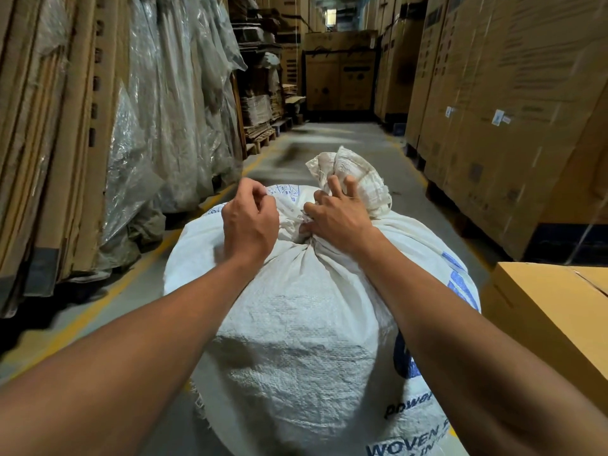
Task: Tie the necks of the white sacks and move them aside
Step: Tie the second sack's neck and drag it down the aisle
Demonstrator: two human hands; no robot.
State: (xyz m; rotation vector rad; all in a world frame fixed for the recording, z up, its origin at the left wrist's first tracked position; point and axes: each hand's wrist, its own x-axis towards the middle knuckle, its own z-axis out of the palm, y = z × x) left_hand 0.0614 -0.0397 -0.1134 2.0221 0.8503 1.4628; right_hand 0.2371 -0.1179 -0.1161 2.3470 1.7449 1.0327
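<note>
Grey concrete floor [358, 139] with yellow lane lines runs up a narrow warehouse aisle toward 12 o'clock. Tall flattened brown cardboard sheets [49, 126] lean along the 9 o'clock side, with crinkled clear plastic wrapping [158, 103] draped beside them and wooden pallets [261, 138] farther up at 11 o'clock. Large brown cardboard cartons [500, 103] with small white labels line the 3 o'clock side, and a smaller tan cardboard box [556, 311] sits at 4 o'clock, just beside the sack.

A bulging white woven plastic sack [296, 340] with blue printed lettering fills the centre and 6 o'clock part of the view, standing on the floor between the two bare forearms. Its gathered neck [307, 248] is pinched into tight radiating pleats just above centre, and the loose crumpled top of the sack [348, 179] flares up beyond it toward 1 o'clock.

The left hand [250, 222] sits at 11 o'clock of the neck, fingers curled in toward the palm in a narrow pinch; something thin and white seems to be caught between thumb and fingertips, though whether it is a tie or a fold of the sack fabric cannot be told. The right hand [339, 215] lies at 1 o'clock of the neck, pressed onto the fabric, its fingers spread and dug into the base of the flared top, its thumb side bearing on the pleats. The two hands are near each other but not touching, with the bunched fabric between them.
</note>
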